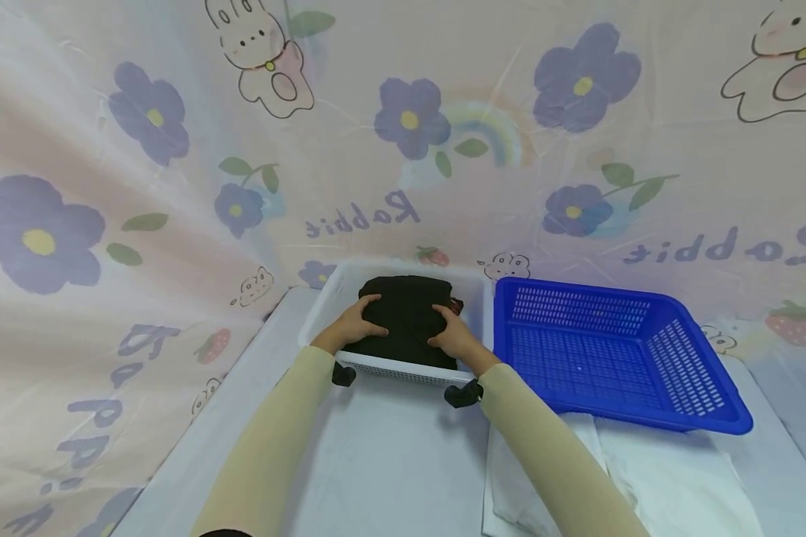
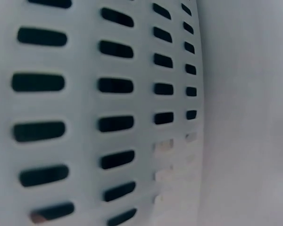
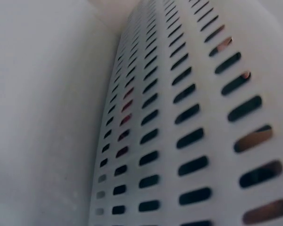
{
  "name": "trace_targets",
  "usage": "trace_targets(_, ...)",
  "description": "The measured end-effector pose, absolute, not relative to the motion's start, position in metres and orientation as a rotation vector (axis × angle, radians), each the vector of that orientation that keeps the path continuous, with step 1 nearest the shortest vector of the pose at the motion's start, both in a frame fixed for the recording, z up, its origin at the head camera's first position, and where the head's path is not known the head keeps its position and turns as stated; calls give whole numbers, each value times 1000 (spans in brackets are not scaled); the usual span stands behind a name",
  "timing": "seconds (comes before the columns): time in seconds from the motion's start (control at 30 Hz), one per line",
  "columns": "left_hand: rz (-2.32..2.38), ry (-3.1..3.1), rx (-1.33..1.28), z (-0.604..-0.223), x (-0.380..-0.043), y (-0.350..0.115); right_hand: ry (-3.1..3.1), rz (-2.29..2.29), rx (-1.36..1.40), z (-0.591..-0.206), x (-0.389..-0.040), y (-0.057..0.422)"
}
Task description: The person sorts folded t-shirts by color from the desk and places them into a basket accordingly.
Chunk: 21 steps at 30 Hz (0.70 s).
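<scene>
A dark folded cloth (image 1: 410, 321), probably a garment, lies in a white perforated basket (image 1: 322, 306). On the cloth's left side rests my left hand (image 1: 354, 324), its thumb and fingers spread apart on the dark fabric. My right hand (image 1: 455, 335) touches the right side in much the same way. A small reddish patterned bit (image 1: 455, 306) shows at the cloth's right edge. In the left wrist view the slotted basket wall (image 2: 85, 103) hides nearly all of the hand. Skin and dark fabric show through the slots of the basket wall (image 3: 221, 136) in the right wrist view.
A blue plastic basket (image 1: 598, 365) with nothing in it stands right of the white one. White folded cloths (image 1: 678, 470) lie in front of it, partly under my right forearm. A printed curtain (image 1: 483, 194) hangs behind the white table (image 1: 389, 447).
</scene>
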<state>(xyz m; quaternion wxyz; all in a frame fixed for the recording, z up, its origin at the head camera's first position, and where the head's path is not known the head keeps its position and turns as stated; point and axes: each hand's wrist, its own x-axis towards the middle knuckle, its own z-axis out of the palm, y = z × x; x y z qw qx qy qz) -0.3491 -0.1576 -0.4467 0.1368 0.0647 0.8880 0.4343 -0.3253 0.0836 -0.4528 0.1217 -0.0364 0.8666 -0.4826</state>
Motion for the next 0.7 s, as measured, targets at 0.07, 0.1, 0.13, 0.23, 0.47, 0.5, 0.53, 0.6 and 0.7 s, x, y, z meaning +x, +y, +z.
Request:
trace_targets(0.07,1253,2560,187,-447,-348,-158,2535,-1400,-98,-453,-324,84)
trace_targets(0.1,1254,2556,189,-447,-347,-158,2539,-1399,-98,-453,-323,84)
trace_targets(0.13,1256,2556,192,-447,-346,-159,2540,-1403,-95,-453,-322,84)
trace_targets(0.23,1235,2567,198,-442,-343,-161,2557,-1414,-98,-451,-318,84)
trace_targets(0.47,1101,2737,170,-419,-335,-164,2690,-1345,-188,-431,-305,86)
trace_targets(0.5,1101,2753,159,-415,-332,-164,2712,-1325,-212,-426,-302,87)
trace_targets(0.53,1103,2765,153,-413,-330,-164,2730,-1311,-237,-422,-299,89)
trace_targets(0.6,1121,2777,159,-408,-324,-161,2753,-1302,-288,-412,-290,95)
trace_targets(0.7,1173,2768,213,-402,-313,-157,2774,-1308,-346,-403,-277,108)
